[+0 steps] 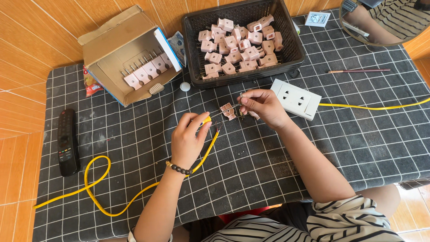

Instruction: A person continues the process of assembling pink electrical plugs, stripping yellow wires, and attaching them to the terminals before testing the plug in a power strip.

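Note:
My left hand [188, 140] pinches the end of a yellow cable [101, 177] that loops across the dark checked cloth [251, 166]. Bare wire tips stick out of the cable end toward an opened pink plug [227, 110]. My right hand [264, 106] holds that pink plug at its right side, fingers closed on it. The two hands are a few centimetres apart, just in front of a black basket [291, 54].
The black basket holds several pink plugs [237, 45]. An open cardboard box [121, 49] with more plugs lies at the left. A white socket block [296, 99] with its own yellow cable [376, 107] sits at the right. A black remote [67, 141] lies at far left.

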